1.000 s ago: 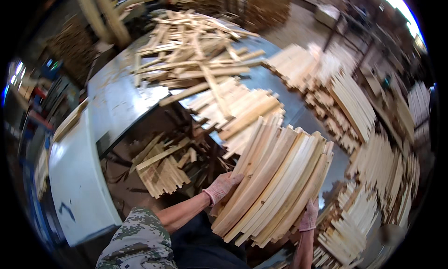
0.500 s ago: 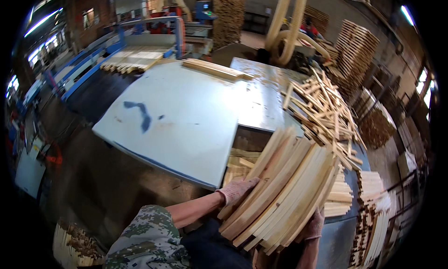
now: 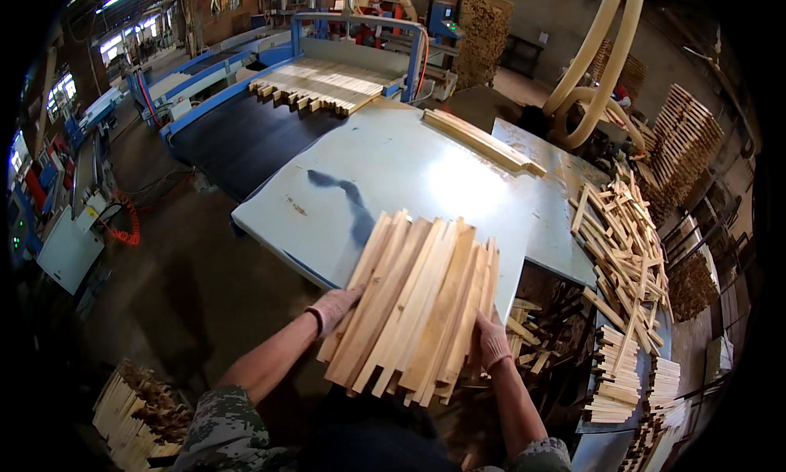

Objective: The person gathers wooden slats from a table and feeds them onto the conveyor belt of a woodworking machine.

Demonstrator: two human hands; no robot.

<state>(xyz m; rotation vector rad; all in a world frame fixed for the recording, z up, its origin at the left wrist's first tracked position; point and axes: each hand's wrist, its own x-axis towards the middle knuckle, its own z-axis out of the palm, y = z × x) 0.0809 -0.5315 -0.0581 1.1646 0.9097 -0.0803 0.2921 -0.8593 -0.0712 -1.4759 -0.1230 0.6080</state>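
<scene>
Between my two gloved hands is a wide bundle of wooden strips (image 3: 413,308), lying side by side with uneven ends. My left hand (image 3: 334,310) presses on its left edge, fingers against the outermost strip. On the opposite edge my right hand (image 3: 493,341) grips the bundle, its fingers partly hidden by the wood. The far end of the bundle overlaps the near edge of a pale, smooth tabletop (image 3: 409,169); whether it touches the top I cannot tell. Dark smudges mark that surface.
More strips lie in a row by a blue-framed machine (image 3: 327,85) with a black belt (image 3: 254,149). A few long strips (image 3: 483,142) rest at the table's far edge. Loose sticks (image 3: 626,259) are heaped at right, near a stack of strips (image 3: 614,378). Beige hoses (image 3: 589,71) hang behind.
The bundle has moved left in my hands, from beside the stacked strips at right to the pale table's near edge. My view has turned left toward the machine.
</scene>
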